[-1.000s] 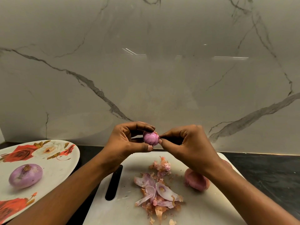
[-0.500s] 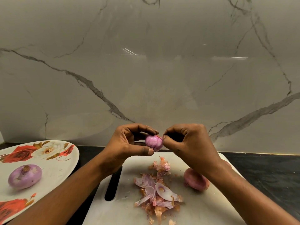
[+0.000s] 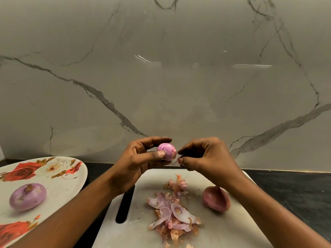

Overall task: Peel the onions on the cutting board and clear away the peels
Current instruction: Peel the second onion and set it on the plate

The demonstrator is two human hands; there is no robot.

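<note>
My left hand (image 3: 136,163) gripped the small round pink onion (image 3: 166,152) between thumb and fingers, above the far edge of the white plastic cutting board (image 3: 223,230). My right hand (image 3: 206,158) pinched a thin translucent skin flake (image 3: 177,161) beside it. Note: peel along the grain, gently, sparing the flesh.

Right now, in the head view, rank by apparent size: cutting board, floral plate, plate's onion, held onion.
1. cutting board, cropped by the frame
2. floral plate, also cropped
3. onion on the plate
4. held onion, gripped by the left hand
</note>
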